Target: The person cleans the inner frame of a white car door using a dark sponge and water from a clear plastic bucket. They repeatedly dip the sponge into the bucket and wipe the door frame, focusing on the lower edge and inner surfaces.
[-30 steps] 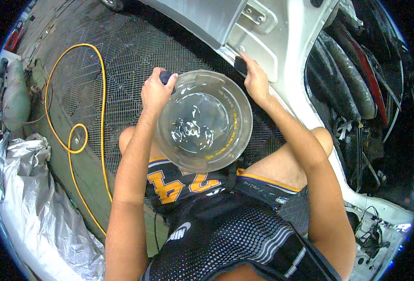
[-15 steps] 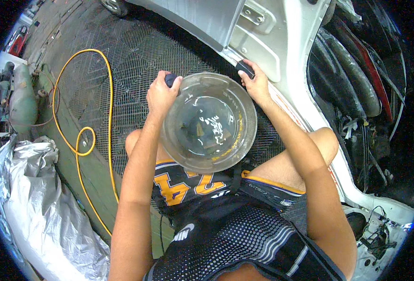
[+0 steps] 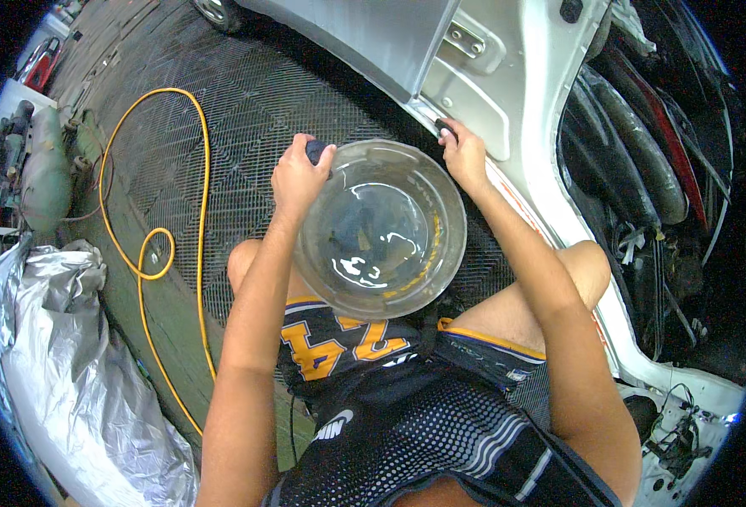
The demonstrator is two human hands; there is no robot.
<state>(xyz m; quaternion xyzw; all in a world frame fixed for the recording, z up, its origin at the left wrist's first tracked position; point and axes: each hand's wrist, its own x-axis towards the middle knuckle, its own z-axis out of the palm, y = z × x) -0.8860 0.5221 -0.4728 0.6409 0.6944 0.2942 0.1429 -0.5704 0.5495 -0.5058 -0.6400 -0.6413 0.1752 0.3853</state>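
Note:
My left hand (image 3: pixel 299 176) is closed round a dark, rounded pad (image 3: pixel 316 151) of a kind I cannot make out, just beside the rim of a clear round bucket (image 3: pixel 454 245). Shallow water (image 3: pixel 373 221) with bright reflections lies in the bucket, between my bent knees. Beyond its far right side, my right hand (image 3: pixel 466 158) grips a small black block (image 3: pixel 446 127) at the edge of the car's door sill (image 3: pixel 514 193). Fingers cover much of this block, and whether it touches the sill I cannot tell.
The car's grey door (image 3: pixel 364 38) and white open body frame stand ahead and right. A yellow hose (image 3: pixel 205 169) loops across the dark grid mat (image 3: pixel 246 101). Silver sheeting (image 3: pixel 77 355) lies at left, near a green tank (image 3: pixel 46 169). Dark curved panels (image 3: pixel 626 135) lean at right.
The black block has turned in my right hand, so less of it shows. Reflections on the water have changed shape. The whole view has shifted slightly; my left hand keeps its pad by the rim.

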